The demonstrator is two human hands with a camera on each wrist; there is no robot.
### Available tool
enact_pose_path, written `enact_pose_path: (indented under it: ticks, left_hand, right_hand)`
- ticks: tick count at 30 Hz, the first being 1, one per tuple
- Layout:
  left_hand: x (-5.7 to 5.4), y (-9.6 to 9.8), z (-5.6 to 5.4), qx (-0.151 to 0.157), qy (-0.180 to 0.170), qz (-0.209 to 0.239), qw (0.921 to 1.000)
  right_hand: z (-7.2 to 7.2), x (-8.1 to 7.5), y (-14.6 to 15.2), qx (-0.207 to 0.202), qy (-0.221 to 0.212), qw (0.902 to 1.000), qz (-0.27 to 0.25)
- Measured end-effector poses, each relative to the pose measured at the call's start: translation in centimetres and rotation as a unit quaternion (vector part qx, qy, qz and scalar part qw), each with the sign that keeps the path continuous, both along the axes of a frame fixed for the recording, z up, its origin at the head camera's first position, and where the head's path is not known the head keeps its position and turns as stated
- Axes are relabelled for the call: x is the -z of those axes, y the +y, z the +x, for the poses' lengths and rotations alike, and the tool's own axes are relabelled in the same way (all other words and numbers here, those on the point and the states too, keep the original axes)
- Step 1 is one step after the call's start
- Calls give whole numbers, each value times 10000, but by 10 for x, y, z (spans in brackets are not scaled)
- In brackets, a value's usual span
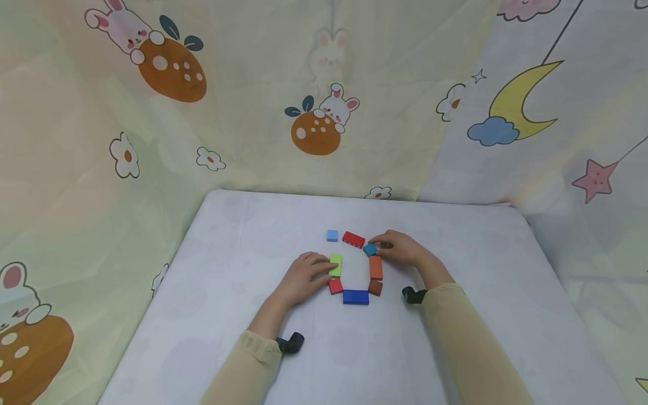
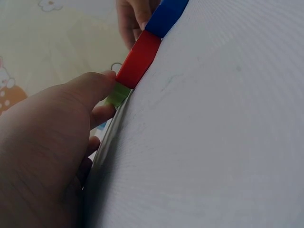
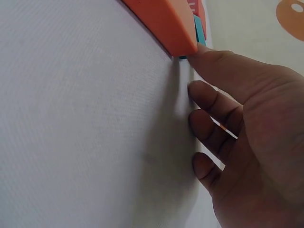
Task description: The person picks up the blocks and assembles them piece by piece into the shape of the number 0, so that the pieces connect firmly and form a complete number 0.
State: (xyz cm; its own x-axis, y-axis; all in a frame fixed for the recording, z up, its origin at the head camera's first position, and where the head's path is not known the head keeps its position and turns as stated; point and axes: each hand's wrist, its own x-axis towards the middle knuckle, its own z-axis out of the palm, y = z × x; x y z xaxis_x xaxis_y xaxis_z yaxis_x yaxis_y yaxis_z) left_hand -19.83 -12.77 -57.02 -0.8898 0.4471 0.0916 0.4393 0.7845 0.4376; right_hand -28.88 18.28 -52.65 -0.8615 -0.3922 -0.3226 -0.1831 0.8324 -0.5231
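Note:
My left hand [image 1: 304, 277] is at the light green block [image 1: 336, 259], its index finger across it and its thumb at the lower left edge. In the left wrist view the thumb tip lies where the green block meets a small red block [image 2: 138, 59]. On the far right of the ring, my right hand [image 1: 402, 247] pinches a small teal block [image 1: 370, 250] between thumb and index finger. That teal block sits angled between an orange block [image 1: 376, 268] and a long red block [image 1: 353, 239]. The right hand's other fingers [image 3: 204, 121] are loosely bent beside the tabletop.
A dark blue block [image 1: 356, 297] forms the near side of the ring, with a small brown block [image 1: 375, 288] at its right corner. One light blue block [image 1: 332, 235] lies apart at the far left. Behind the white table [image 1: 243, 225] hangs a patterned cloth [image 1: 253, 101].

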Motion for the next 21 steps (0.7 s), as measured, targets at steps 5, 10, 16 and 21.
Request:
enact_pose_path:
  ticks: [5,10,16,21]
  left_hand:
    - [2,0,-1,5,62,-17,10000]
    - [1,1,0,10,62,13,10000]
    - [0,1,0,4,31,-9,10000]
    - [-1,1,0,-10,0,-62,10000]
  right_hand:
    - [2,2,3,202,-20,9997,-108]
    - [10,4,7,515,142,9973,-503]
    - [26,7,5,981,254,9910,-875]
    - [42,7,2,1245,367,9847,-1167]
